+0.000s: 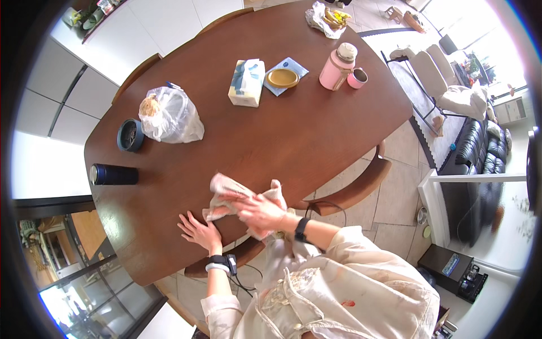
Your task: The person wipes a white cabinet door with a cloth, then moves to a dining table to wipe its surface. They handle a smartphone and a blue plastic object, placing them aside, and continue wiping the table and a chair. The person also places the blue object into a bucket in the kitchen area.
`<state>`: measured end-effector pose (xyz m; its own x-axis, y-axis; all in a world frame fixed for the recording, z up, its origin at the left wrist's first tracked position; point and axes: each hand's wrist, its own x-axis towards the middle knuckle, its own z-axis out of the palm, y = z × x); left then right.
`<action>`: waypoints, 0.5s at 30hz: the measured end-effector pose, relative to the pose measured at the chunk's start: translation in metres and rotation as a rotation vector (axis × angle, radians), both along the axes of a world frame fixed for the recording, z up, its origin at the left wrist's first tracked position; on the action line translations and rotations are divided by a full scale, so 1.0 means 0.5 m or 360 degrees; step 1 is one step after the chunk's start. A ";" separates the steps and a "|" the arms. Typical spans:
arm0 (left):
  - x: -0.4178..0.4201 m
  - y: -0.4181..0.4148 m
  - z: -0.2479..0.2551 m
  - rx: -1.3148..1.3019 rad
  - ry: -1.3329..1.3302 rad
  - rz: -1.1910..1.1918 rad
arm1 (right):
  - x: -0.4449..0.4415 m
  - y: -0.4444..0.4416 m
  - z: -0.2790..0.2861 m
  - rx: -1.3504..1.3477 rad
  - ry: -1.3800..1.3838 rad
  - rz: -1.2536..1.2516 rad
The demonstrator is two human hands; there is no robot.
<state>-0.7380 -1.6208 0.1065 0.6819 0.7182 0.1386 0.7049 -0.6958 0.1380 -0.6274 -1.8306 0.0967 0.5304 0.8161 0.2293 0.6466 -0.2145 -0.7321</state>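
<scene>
My right hand [263, 215] lies over a bunched pink-and-white cloth [232, 186] near the front edge of the wooden table [271, 144]. Its fingers press on the cloth, which looks blurred at its left end; the fingertips' grip is partly hidden in the folds. To the left, my left hand [202, 232] rests palm down on the bare wood with its fingers spread and holds nothing. A corner of the cloth lies close beside its fingers.
Farther off stand a dark blue flask [114, 174] lying on its side, an ashtray [130, 134], a tied plastic bag [175, 116], a tissue box [246, 84], a gold oval dish [282, 79], a pink thermos [336, 70], a pink cup [357, 79] and bananas [336, 18]. Wooden chairs [360, 188] surround the table.
</scene>
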 end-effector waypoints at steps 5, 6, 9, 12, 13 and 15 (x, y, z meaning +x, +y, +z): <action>-0.001 0.002 -0.004 0.0065 -0.0048 -0.0002 | 0.149 -0.318 -0.002 -0.1344 -0.1083 -0.0984; 0.027 -0.015 -0.004 0.0014 -0.0078 -0.0078 | 0.188 -0.486 -0.124 -0.0950 -0.1575 -0.1529; 0.015 -0.011 -0.001 0.0020 -0.0056 -0.0037 | 0.237 -0.488 -0.033 -0.0866 -0.0113 -0.2094; 0.004 -0.004 -0.001 0.0040 -0.0039 -0.0009 | 0.191 -0.353 -0.037 -0.1450 -0.0456 -0.1798; -0.005 0.000 -0.007 0.0046 -0.0025 0.0018 | 0.136 -0.264 -0.009 -0.1353 -0.0587 -0.1439; 0.004 -0.003 -0.009 0.0028 -0.0039 -0.0009 | 0.038 -0.133 -0.041 -0.1315 -0.1020 -0.0992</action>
<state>-0.7361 -1.6223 0.1018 0.6820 0.7118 0.1679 0.6976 -0.7021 0.1431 -0.6085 -1.8971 0.0762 0.8649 0.4859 0.1257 0.4606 -0.8679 0.1862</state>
